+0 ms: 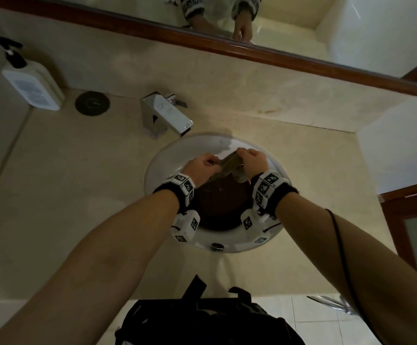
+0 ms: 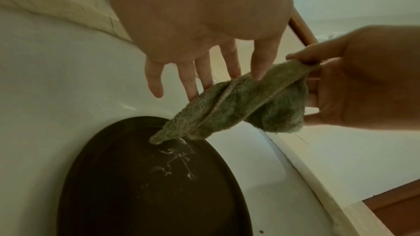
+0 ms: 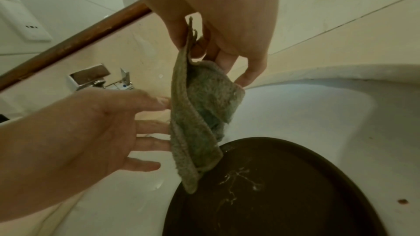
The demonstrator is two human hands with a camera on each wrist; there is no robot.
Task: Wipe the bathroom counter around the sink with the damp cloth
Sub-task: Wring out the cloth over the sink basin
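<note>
A greenish-brown damp cloth (image 1: 230,165) hangs twisted over the white sink (image 1: 157,168). My right hand (image 1: 252,158) pinches its upper end between thumb and fingers (image 3: 216,49). Its lower tip (image 2: 159,139) dangles just above a dark brown disc (image 2: 147,186) in the basin, where thin white streaks show. My left hand (image 1: 203,163) is beside the cloth with straight, spread fingers (image 2: 202,74) that touch its side (image 3: 181,123). The beige counter (image 1: 78,183) surrounds the sink.
A chrome faucet (image 1: 165,115) stands behind the sink to the left. A white pump bottle (image 1: 31,83) and a dark round cap (image 1: 92,103) sit at the back left. The wood-framed mirror (image 1: 227,46) runs along the back wall. A black bag (image 1: 202,319) hangs below.
</note>
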